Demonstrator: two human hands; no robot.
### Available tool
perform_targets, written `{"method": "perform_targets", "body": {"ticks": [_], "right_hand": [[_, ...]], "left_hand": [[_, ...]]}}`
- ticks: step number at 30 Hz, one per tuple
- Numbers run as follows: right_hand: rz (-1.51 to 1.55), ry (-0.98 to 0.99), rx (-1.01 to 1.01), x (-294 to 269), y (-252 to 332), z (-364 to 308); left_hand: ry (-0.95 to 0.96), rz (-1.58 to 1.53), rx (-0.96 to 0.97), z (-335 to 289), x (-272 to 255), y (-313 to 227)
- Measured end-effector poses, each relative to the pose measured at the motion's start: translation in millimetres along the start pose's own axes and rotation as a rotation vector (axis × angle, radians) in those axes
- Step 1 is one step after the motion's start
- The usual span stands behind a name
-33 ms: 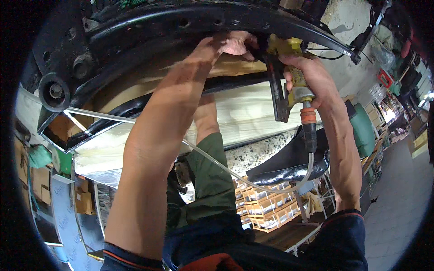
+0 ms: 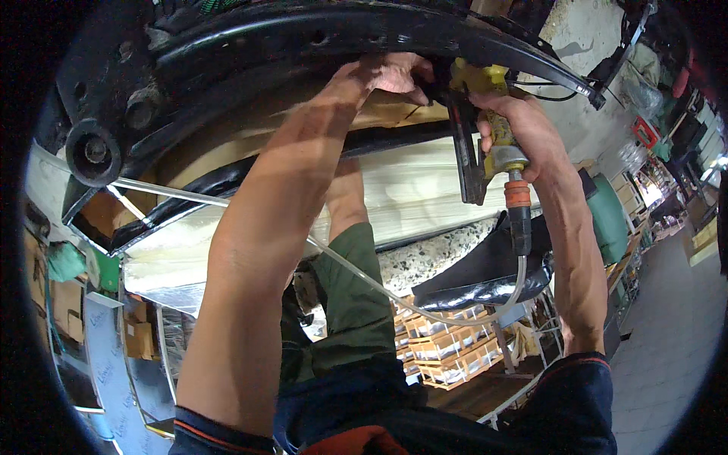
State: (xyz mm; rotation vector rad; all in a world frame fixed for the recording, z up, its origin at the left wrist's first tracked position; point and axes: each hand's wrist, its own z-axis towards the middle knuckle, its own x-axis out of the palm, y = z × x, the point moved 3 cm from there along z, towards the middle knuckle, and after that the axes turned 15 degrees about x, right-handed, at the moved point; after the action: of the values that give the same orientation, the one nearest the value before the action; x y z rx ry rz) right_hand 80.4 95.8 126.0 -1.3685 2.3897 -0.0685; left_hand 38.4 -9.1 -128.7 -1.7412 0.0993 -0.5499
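Observation:
My right hand (image 2: 509, 125) is wrapped round the grip of a worn yellow air stapler (image 2: 497, 140). Its dark magazine (image 2: 464, 152) points down beside the grip, and its nose is up under a curved black frame (image 2: 303, 38). Just left of the tool, my left hand (image 2: 398, 73) presses up beneath that frame, its fingers curled at dark material. What the fingertips pinch is hidden in shadow. From an orange and black coupling (image 2: 518, 199) under the stapler, a clear air hose (image 2: 371, 282) loops down and away to the left, passing behind my left forearm.
Below the hands lie pale foam padding (image 2: 421, 178) and a black covering edge (image 2: 387, 136). A speckled foam block (image 2: 447, 250) and a black sheet (image 2: 493, 273) sit lower. Stacked wooden frames (image 2: 447, 345) stand beneath; a grey floor (image 2: 667, 326) runs along the right.
The black frame's left end has shifted very slightly to the right. Both hands and the stapler keep practically the same places.

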Motion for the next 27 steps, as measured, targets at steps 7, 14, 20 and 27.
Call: {"method": "perform_targets", "body": {"ticks": [7, 14, 20, 27], "right_hand": [[0.128, 0.067, 0.056, 6.7, -0.2, 19.3], [0.219, 0.091, 0.085, 16.6, 0.8, 42.1], [0.273, 0.095, 0.019, 8.4, 2.2, 68.2], [0.25, 0.169, 0.061, -6.5, 2.6, 76.5]], "left_hand": [[-0.036, 0.17, -0.073, -7.7, -5.2, -27.8], [-0.163, 0.46, -0.096, -8.5, -2.6, -28.7], [-0.112, 0.393, 0.015, -8.4, -8.4, -20.7], [0.084, 0.651, -0.122, 23.2, 18.6, 0.3]]}}
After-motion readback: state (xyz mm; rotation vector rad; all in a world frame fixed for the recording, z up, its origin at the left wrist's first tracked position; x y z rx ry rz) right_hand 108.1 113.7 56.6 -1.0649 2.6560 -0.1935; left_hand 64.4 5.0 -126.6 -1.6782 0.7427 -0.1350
